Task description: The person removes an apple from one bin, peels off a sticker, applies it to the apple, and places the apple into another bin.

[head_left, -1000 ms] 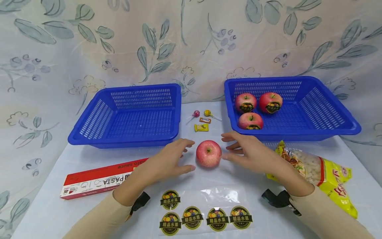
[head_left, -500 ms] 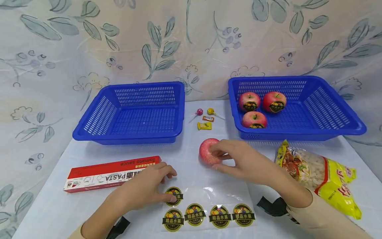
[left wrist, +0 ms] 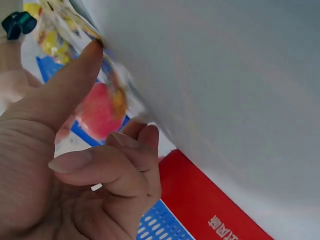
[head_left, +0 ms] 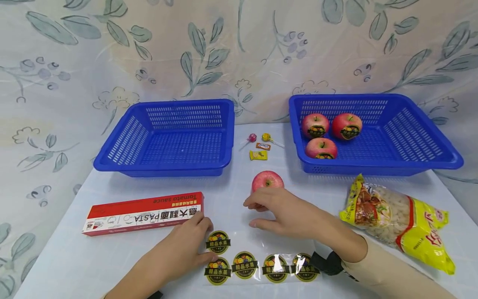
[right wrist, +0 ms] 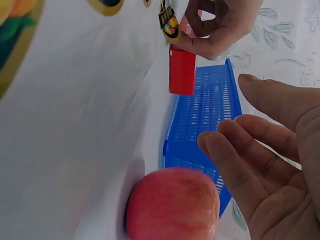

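1. I work at a pale blue-white table (head_left: 112,257) with a leaf-printed cloth (head_left: 74,62) hung behind it. I place everything from the loose red apple (head_left: 267,181) near the middle of the table.

2. Far left of that apple and nearer me lies a long red and white cardboard pasta box (head_left: 143,212). Behind the box, left of the apple, stands an empty blue slotted plastic basket (head_left: 112,160).

3. My left hand (head_left: 179,253) rests left of the apple and nearer me, at the corner of the clear sheet of round fruit stickers (head_left: 261,265). Its thumb and fingers are curled onto the top-left sticker (head_left: 218,242). The wrist view suggests its edge is pinched, but it is too blurred to say whether the sticker has lifted.

4. My right hand (head_left: 287,214) sits just in front of the apple, fingers loose and spread. From the wrist view (right wrist: 265,165) the fingers lie close beside the fruit without closing round it. Whether they touch it, I cannot tell.

5. Behind the apple lie two lollipops and two small wrapped sweets (head_left: 258,155).

6. Right of it and behind is a second blue slotted basket (head_left: 429,164) holding three red apples, each already stickered (head_left: 322,148).

7. Right of the apple and nearer me lies a yellow plastic bag of pale snacks (head_left: 396,216).

8. As I judge it, three apples are labelled and stowed. This fourth one has no sticker showing, and five remain on the sheet.
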### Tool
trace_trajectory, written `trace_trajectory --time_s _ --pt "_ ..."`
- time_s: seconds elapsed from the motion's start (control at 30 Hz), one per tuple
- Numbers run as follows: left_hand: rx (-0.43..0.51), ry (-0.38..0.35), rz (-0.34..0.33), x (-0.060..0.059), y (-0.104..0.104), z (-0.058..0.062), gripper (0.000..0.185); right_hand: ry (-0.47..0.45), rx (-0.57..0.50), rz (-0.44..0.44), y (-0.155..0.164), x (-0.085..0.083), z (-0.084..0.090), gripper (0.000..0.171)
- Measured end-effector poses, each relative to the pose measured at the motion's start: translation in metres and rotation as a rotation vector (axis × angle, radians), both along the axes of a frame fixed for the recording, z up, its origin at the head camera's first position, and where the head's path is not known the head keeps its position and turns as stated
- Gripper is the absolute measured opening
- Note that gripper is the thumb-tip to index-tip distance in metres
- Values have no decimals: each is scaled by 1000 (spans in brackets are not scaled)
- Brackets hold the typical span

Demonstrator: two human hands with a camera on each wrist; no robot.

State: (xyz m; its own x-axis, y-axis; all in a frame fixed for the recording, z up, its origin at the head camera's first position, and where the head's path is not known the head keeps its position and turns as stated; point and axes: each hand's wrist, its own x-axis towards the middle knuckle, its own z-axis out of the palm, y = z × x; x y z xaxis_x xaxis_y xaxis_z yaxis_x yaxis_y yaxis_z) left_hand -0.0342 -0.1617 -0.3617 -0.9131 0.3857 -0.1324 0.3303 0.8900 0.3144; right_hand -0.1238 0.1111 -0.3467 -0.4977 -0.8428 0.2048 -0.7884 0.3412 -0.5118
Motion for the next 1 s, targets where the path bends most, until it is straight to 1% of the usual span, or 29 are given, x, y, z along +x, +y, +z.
trace_trajectory --time_s 0.07,0.13,0.27,0.33,0.4,0.47,0.57,0.7,0.83,1.0 --pt "17 -1 -6 0 0 -1 47 -13 5 -1 -2 1 0 30" --pt "49 -15 -10 -1 1 -2 42 -46 10 0 -4 2 1 30" --pt "160 -68 6 -7 2 -1 32 -118 32 -1 -9 5 0 33" --pt "221 -89 14 -10 2 0 29 -135 41 1 -12 6 -1 35" --pt "282 -100 5 -13 2 0 28 -126 34 11 -14 7 -3 34" --pt "323 -102 -5 -15 2 0 30 -100 20 27 -17 8 -5 32" --pt "392 -113 -29 -16 1 0 32 -59 -15 49 -21 8 -7 24" --pt "463 -138 -60 -18 1 1 35 -39 -49 56 -24 7 -9 13" --pt "487 -143 -92 -19 -1 0 35 -16 -87 70 -25 6 -13 6" --pt "478 -169 -96 -20 -3 -1 25 -44 -113 95 -26 6 -18 7"
